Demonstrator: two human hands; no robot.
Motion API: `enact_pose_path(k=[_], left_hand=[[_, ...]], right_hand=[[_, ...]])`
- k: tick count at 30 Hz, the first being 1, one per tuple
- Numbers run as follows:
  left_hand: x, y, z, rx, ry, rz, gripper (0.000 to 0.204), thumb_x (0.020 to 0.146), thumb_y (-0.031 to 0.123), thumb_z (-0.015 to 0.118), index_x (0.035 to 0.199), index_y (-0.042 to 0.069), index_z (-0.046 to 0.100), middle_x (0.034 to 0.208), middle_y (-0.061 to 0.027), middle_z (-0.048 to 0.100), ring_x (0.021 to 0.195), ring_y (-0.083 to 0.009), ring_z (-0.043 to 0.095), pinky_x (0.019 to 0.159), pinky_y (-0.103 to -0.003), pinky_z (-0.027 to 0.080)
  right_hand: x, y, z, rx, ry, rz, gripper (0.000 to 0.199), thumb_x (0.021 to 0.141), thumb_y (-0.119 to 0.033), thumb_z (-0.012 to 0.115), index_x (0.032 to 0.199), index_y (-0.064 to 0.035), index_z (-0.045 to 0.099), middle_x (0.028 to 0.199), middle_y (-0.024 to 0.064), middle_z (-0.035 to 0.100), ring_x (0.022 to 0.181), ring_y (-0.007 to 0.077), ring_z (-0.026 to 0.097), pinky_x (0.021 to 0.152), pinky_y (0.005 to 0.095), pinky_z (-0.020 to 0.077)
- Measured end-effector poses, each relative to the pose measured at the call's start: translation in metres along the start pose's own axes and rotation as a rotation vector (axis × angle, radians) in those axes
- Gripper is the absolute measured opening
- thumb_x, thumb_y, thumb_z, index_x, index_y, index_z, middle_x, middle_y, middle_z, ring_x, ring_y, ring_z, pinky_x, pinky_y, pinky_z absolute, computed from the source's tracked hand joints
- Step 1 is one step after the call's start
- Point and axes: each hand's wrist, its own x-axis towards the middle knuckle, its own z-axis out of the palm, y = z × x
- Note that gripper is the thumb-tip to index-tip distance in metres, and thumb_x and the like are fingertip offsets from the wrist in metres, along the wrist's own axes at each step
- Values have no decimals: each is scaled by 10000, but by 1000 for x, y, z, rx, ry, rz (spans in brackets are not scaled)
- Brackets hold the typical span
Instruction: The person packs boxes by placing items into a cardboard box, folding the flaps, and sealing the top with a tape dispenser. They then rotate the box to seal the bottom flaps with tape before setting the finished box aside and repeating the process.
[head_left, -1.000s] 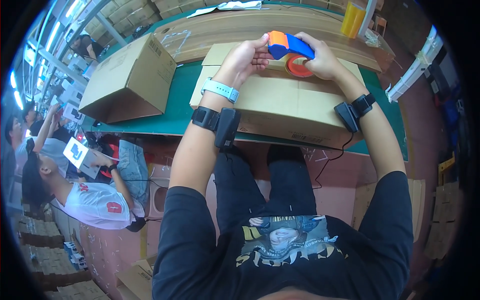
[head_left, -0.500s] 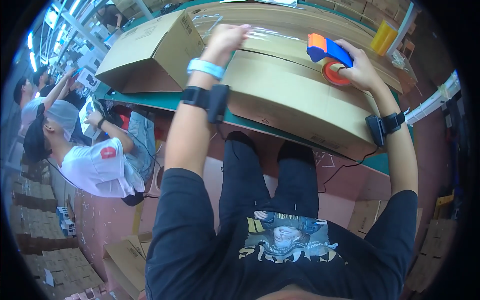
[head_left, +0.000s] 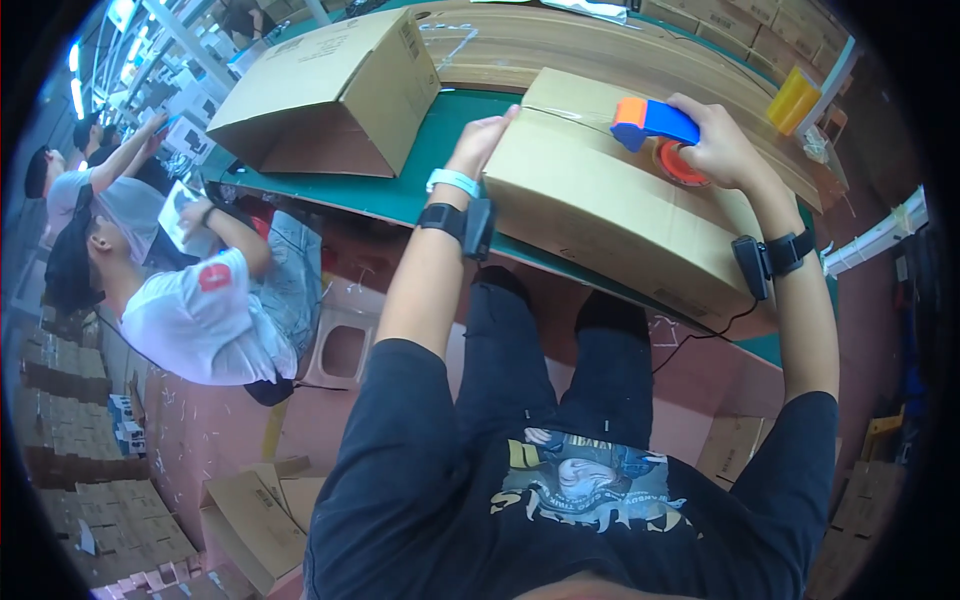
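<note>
A long closed cardboard box [head_left: 600, 190] lies in front of me on the green-topped bench. My left hand [head_left: 482, 145] rests against its left end, fingers stretched toward the top corner; part of them is hard to make out. In my right hand [head_left: 728, 150] is a blue and orange tape dispenser [head_left: 668, 124], gripped above the box top. The dispenser's roll has a red core [head_left: 682, 163] and sits close to the cardboard. Clear tape [head_left: 560, 108] shows faintly along the top seam, to the left of the dispenser.
An open cardboard box [head_left: 325, 95] lies on its side on the green bench top [head_left: 440, 150], to the left. Yellow tape rolls [head_left: 793, 100] stand at the far right. A seated co-worker [head_left: 200, 320] is at my left, near a plastic stool [head_left: 342, 348]. Flattened cartons [head_left: 255, 520] lie behind.
My left hand has come down from above the bench, where it held the stretched tape, to the box's left end. The right hand keeps the dispenser over the box top, slightly lower.
</note>
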Motion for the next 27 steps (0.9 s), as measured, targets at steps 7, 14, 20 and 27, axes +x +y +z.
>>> enact_pose_path(k=[7, 14, 20, 27], left_hand=[[30, -44, -26, 95, -145, 93, 308, 956, 242, 592, 1160, 18, 642, 1105, -94, 672, 924, -176, 644, 839, -325, 523], [-14, 18, -43, 149, -15, 55, 649, 911, 277, 663, 1431, -7, 398, 1180, -145, 636, 1061, -213, 600, 925, -313, 480], [-54, 79, 19, 1103, -390, 464, 1005, 734, 529, 786, 1500, 68, 326, 1346, -226, 545, 1221, -331, 543, 1033, -397, 438], [-29, 71, 27, 895, -555, 154, 939, 684, 380, 874, 1450, 71, 427, 1348, -169, 549, 1219, -258, 547, 1005, -378, 474]], right_hand=[[7, -7, -3, 42, -27, -8, 438, 689, -52, 569, 1127, -36, 577, 909, 234, 643, 866, 373, 635, 838, 390, 485], [-2, -20, 8, 177, 75, 20, 518, 674, -32, 548, 1191, -56, 540, 1014, 226, 633, 941, 352, 626, 899, 365, 462], [-13, 3, 8, 230, 91, -27, 528, 683, -16, 534, 1208, -75, 555, 1096, 208, 634, 1014, 332, 630, 953, 387, 451], [6, 30, 40, 171, 190, -184, 541, 698, -282, 695, 1210, -116, 633, 1068, 188, 689, 958, 335, 673, 837, 443, 532]])
